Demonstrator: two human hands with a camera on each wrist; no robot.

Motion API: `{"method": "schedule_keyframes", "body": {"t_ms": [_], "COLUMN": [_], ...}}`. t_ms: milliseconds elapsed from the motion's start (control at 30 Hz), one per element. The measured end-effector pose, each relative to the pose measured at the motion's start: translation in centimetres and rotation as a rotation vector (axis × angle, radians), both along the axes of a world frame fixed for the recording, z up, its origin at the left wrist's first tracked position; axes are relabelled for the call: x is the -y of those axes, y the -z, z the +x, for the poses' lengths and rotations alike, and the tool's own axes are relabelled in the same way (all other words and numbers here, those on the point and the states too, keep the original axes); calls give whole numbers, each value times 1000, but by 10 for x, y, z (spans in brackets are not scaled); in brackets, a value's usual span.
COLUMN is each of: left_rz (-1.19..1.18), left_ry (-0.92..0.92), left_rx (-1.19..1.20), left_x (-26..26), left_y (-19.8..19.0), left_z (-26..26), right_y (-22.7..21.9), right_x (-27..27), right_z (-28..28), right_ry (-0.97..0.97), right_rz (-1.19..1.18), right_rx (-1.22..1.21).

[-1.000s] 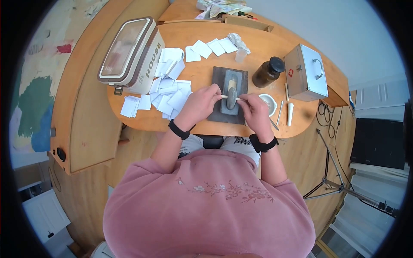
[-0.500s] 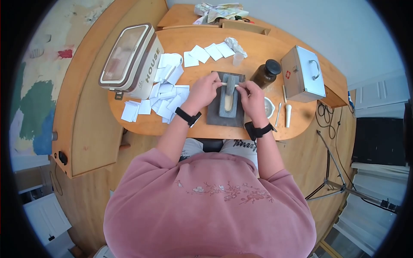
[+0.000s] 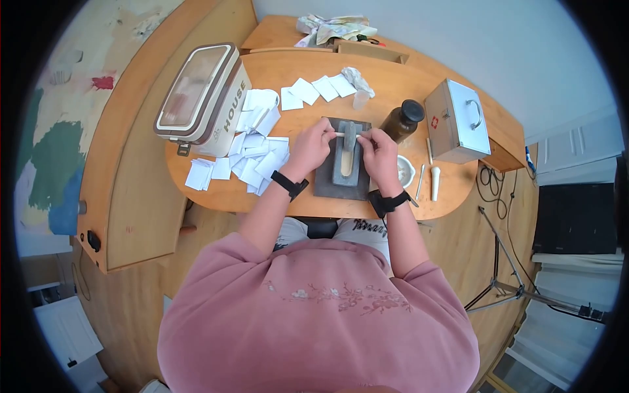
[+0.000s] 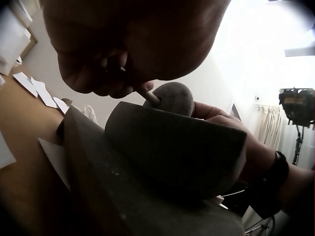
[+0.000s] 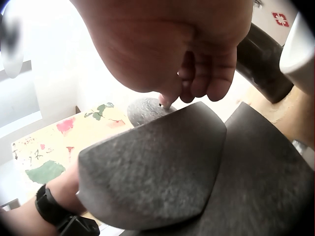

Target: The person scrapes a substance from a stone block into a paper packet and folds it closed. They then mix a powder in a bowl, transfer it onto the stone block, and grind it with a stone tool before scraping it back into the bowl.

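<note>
A grey stone grinding trough [image 3: 345, 181], boat-shaped from the side, sits on a dark board [image 3: 324, 188]. Pale powder [image 3: 346, 164] lies along its groove. The stone grinding wheel [image 3: 350, 135] stands upright in the far part of the groove, with a thin wooden handle [image 4: 149, 96] through its centre. My left hand [image 3: 312, 148] pinches the handle's left end. On the other side, my right hand [image 3: 382, 157] grips the right end between thumb and fingers. In the right wrist view, the wheel's rounded edge [image 5: 146, 111] rises above the trough wall.
A brown jar [image 3: 402, 122], a white mortar [image 3: 405, 171], a pestle [image 3: 435, 183] and a metal case [image 3: 457, 124] stand to the right. White papers [image 3: 252, 160] lie left beside a lidded box [image 3: 200, 105]. Several paper squares [image 3: 304, 91] and a small cup [image 3: 360, 99] are beyond the board.
Both hands have rolled the grinding wheel from the middle of the trough to its far end, uncovering powder in the near part. Over the last half second it has stayed near that end.
</note>
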State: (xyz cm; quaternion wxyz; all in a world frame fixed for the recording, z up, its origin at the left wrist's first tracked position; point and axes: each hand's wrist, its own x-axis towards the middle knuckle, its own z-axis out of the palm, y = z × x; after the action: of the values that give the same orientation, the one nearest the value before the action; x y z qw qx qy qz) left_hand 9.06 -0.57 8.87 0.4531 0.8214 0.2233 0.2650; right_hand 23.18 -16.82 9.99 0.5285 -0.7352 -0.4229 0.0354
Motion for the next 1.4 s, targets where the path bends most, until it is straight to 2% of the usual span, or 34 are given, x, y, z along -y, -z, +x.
{"method": "schedule_keyframes", "body": {"t_ms": [67, 133, 267, 400, 467, 533, 700, 767, 833, 967, 1067, 1167, 1300, 1400], "left_rz": [22, 16, -45, -41, 42, 70, 58, -23, 5, 9, 46, 4, -15, 10], "left_ry": [-3, 37, 41, 23, -7, 0, 66, 101, 98, 55, 27, 43, 43, 31], "left_rx": [25, -29, -69, -22, -49, -42, -138, -85, -7, -15, 36, 20, 5, 38], "left_x": [0, 11, 37, 26, 9, 0, 9, 22, 31, 21, 0, -6, 27, 40], "left_y": [-2, -2, -8, -2, -2, -11, -19, -9, -14, -4, -3, 1, -1, -9], "left_z": [-1, -17, -52, -36, -15, -1, -15, -34, -42, -20, 6, 9, -29, -38], "right_y": [0, 0, -5, 0, 9, 15, 6, 10, 12, 2, 11, 13, 4, 9], "right_x": [1, 14, 36, 23, 7, -1, 25, 38, 41, 32, 3, 1, 33, 46], "right_z": [2, -6, -41, -33, -12, 2, -19, -36, -41, -27, 0, 7, -28, -42], "right_ry": [-11, -43, -15, 32, 37, 38, 38, 46, 41, 53, 54, 39, 70, 57], "right_rz": [34, -45, -25, -61, -9, -3, -80, -54, -9, -114, 36, 13, -102, -8], "right_rx": [-22, -33, -54, -64, 49, -7, -129, -155, -164, -112, -77, -51, -91, -152]}}
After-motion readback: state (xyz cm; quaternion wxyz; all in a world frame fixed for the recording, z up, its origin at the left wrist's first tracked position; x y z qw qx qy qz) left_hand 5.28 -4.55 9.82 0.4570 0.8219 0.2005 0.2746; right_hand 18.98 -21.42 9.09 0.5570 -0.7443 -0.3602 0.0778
